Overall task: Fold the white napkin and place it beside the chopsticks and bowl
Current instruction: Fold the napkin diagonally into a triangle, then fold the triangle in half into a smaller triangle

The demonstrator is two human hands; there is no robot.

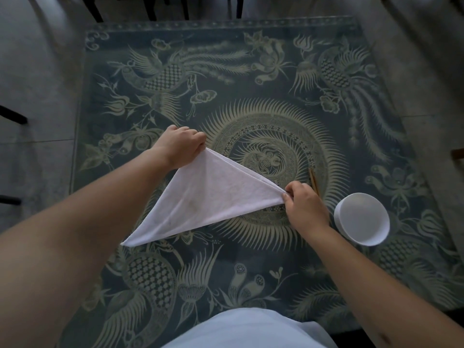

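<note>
- Napkin, white, folded into a triangle, held stretched above the surface, its third corner hanging toward the person.
- Left hand pinches the far corner, grip closed on the cloth.
- Right hand pinches the near-right corner, grip closed likewise.
- Chopsticks lie just behind the right hand, partly hidden.
- Bowl, white, sits right of the chopsticks on the blue patterned surface.

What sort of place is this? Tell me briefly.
Probably a dining table in a home or restaurant. A patterned blue tablecloth covers the table, a white bowl sits beside chopsticks, and dark chair legs stand on the far side.
</note>
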